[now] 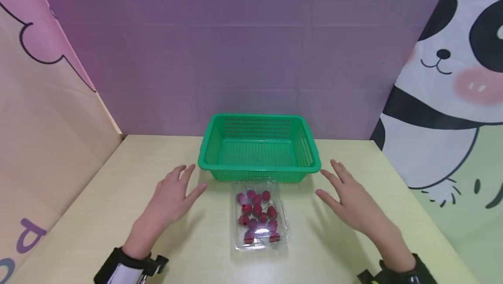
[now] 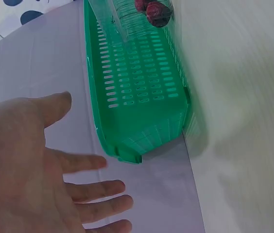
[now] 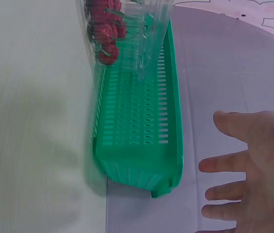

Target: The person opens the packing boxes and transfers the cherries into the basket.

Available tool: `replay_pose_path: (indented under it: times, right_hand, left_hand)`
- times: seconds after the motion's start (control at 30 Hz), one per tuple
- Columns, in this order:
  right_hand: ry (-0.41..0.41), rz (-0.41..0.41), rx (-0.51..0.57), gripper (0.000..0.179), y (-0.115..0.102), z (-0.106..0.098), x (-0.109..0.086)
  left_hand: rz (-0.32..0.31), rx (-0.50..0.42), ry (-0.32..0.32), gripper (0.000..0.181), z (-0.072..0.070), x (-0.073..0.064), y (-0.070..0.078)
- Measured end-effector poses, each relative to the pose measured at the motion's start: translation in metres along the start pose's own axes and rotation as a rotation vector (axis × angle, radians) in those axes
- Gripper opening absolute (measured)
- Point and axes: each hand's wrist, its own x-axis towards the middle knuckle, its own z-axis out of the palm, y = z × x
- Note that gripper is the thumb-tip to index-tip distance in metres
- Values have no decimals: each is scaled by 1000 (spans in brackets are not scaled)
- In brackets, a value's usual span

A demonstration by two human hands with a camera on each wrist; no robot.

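Reaching in from the near side, two forearms wear black wrist bands (image 1: 111, 261), both cut off by the frame. The left hand (image 1: 170, 199) and right hand (image 1: 353, 203) hover over the pale table (image 1: 204, 249), well apart, each with its fingers spread and relaxed. Between them lies a clear plastic box (image 1: 260, 246) of red cherries (image 1: 257, 210) with thin stems; glare at its near end blurs the lowest fruit, and both wrist views crop it. Tabletop shows between each hand and the box, leaving room on either side. Just beyond stands a green basket (image 1: 259, 168), upright, its slotted base and walls showing; whether box and basket touch is hard to tell. Fingertips come near its front corners, contact unclear at the right one. The basket hides the middle of the table's far edge, behind which a purple backdrop (image 1: 251, 57) rises. A panda print (image 1: 444, 92) at right and a pink cartoon print (image 1: 43, 39) at left run out of frame.
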Motion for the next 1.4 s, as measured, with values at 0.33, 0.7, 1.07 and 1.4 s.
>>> replay_pose_path:
  times: [0.33,0.7,1.07,1.4]
  right_hand:
    - [133,-145,-2,41,-11,11,3]
    - [122,-195,7,35,-27,17,8]
    - [63,-228,8,34,-48,27,10]
    - [27,-279,0,34,-59,38,14]
  left_hand:
    - [14,3,1,60,3,0,1]
    - [22,25,-41,52,7,0,11]
    - [23,7,-93,49,11,2,19]
    - [43,-17,-129,48,16,0,28]
